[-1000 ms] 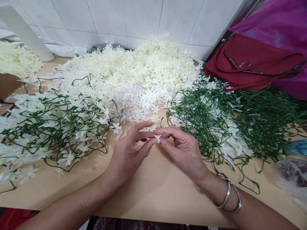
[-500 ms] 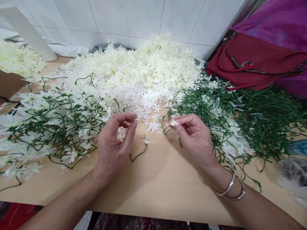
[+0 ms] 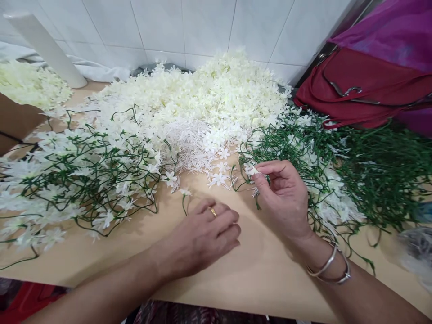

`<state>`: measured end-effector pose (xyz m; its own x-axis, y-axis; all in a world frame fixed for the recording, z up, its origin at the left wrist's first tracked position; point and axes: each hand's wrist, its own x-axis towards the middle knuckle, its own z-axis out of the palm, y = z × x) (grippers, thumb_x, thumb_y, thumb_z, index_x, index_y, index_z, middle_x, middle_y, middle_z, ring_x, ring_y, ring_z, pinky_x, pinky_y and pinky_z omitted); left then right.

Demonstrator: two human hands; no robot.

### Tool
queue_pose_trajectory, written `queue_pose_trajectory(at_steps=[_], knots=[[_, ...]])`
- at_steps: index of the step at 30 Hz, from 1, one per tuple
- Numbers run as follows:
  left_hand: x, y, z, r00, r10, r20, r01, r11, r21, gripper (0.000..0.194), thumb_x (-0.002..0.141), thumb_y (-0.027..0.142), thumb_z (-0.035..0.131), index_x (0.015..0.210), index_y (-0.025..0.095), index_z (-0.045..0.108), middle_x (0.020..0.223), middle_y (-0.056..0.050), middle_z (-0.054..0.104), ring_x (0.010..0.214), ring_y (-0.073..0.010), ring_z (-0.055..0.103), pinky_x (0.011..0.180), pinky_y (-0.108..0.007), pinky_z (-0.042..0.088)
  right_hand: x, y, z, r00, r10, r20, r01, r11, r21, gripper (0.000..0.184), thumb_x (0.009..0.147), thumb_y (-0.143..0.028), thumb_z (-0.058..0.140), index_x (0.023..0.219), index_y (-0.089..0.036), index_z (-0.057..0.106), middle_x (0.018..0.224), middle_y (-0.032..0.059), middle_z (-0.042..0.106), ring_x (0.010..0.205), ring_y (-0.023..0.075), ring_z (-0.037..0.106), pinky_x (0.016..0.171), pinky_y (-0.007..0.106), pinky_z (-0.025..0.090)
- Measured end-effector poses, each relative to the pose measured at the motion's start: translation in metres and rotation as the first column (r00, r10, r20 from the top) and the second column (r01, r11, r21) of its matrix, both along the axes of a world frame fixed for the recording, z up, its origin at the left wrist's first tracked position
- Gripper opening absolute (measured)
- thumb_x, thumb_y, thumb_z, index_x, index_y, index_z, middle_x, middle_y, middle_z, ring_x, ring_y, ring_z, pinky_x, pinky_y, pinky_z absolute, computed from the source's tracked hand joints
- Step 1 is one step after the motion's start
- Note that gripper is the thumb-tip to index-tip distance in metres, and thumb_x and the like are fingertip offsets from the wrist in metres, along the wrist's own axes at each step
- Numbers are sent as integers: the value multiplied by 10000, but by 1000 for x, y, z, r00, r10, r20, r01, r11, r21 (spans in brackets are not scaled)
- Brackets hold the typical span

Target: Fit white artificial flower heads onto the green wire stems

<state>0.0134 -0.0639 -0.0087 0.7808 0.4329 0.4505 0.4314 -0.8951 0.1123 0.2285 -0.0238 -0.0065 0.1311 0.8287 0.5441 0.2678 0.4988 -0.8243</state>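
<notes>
Between thumb and index finger, my right hand point(image 3: 286, 195) pinches a small white artificial flower point(image 3: 254, 171). Loose green stems lie close beside those fingertips. My left hand point(image 3: 207, 236) is over the table, palm down, its fingers curled and its thumb hidden. A white flower on a green stem point(image 3: 184, 204) pokes out at its far side. The stem's lower end disappears at the hand, and whether the fingers grip it is hidden. To the left lies a heap of white flowers joined to green stems point(image 3: 97, 175).
Loose cream-white petals point(image 3: 216, 94) are piled against the tiled wall. Bare green stems point(image 3: 384, 166) are heaped at the right, below a red handbag point(image 3: 364, 85). A white roll point(image 3: 47, 49) stands at the back left. A clear plastic bag point(image 3: 416, 252) lies at the right edge.
My left hand has turned palm down and moved right and nearer to me. The stemmed flower in the middle has shifted left. My right hand keeps its pinch on the flower.
</notes>
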Motion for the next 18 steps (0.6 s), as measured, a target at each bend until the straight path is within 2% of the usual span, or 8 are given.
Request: queue_pose_trajectory(at_steps=[3, 5, 9, 13, 16, 18], knots=[[4, -6, 0, 990, -97, -101, 101, 994, 33, 143, 1047, 143, 535, 1051, 130, 677, 1144, -73, 725, 1057, -207, 642, 1050, -401, 401, -1, -1, -3, 1000, 6, 16, -6, 1000, -2, 146, 895, -95, 698, 938, -230, 664, 970, 37, 680, 936, 183, 670, 884, 341, 536], [3, -5, 0, 990, -72, -122, 76, 997, 23, 164, 1045, 116, 512, 1079, 126, 672, 1153, -77, 722, 1064, -217, 636, 1051, -414, 400, -1, -1, -3, 1000, 12, 25, -12, 1000, -12, 136, 896, -106, 701, 935, -231, 662, 966, 36, 682, 943, 188, 672, 892, 348, 536], [-5, 4, -1, 980, 133, -147, -133, 991, 8, 175, 1033, 100, 501, 1115, 131, 652, 1123, -80, 718, 1020, -239, 636, 980, -428, 427, 0, -1, -3, 999, 15, 36, -13, 999, -32, 109, 900, -139, 703, 940, -232, 664, 973, 38, 683, 960, 196, 674, 913, 359, 535], [-11, 12, -5, 901, 395, -177, -391, 918, 62, 163, 999, 68, 519, 1028, 151, 656, 1010, -74, 701, 915, -254, 628, 867, -414, 458, 0, 0, -4, 999, 14, 38, -13, 999, -34, 92, 906, -156, 701, 937, -235, 665, 969, 40, 688, 962, 199, 675, 922, 362, 539], [-11, 14, -8, 850, 485, -207, -478, 874, 88, 174, 985, 63, 524, 1004, 168, 661, 966, -72, 682, 861, -258, 618, 790, -399, 461, 0, 1, -6, 999, 24, 46, -23, 999, -34, 101, 913, -146, 696, 943, -237, 667, 968, 34, 691, 958, 194, 672, 916, 355, 534], [-12, 14, -8, 845, 492, -211, -478, 871, 117, 189, 976, 52, 517, 979, 172, 662, 952, -69, 678, 840, -252, 618, 791, -399, 468, 1, 1, -7, 998, 30, 54, -28, 999, -43, 110, 917, -138, 695, 946, -240, 667, 970, 28, 692, 957, 189, 669, 908, 347, 527]])
